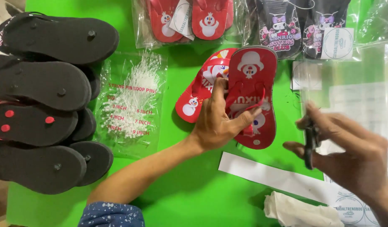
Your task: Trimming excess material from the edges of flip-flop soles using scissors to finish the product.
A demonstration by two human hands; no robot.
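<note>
A pair of red flip-flops printed with a white cartoon snowman lies on the green table [190, 197]. My left hand [219, 122] grips the upper red flip-flop [253, 71] by its red straps, and the other red flip-flop [199, 90] sits partly under it to the left. My right hand [349, 151], blurred, holds a small dark tool [309, 145] to the right of the sandals, apart from them.
Black flip-flops [43, 84] are piled sole-up along the left edge. A clear bag of white plastic loop pins [131, 101] lies beside them. Bagged red sandals [185, 19] and bagged black sandals [299, 25] lie at the top. A white paper strip [261, 172], crumpled tissue [299, 212] and clear bags [357, 96] lie right.
</note>
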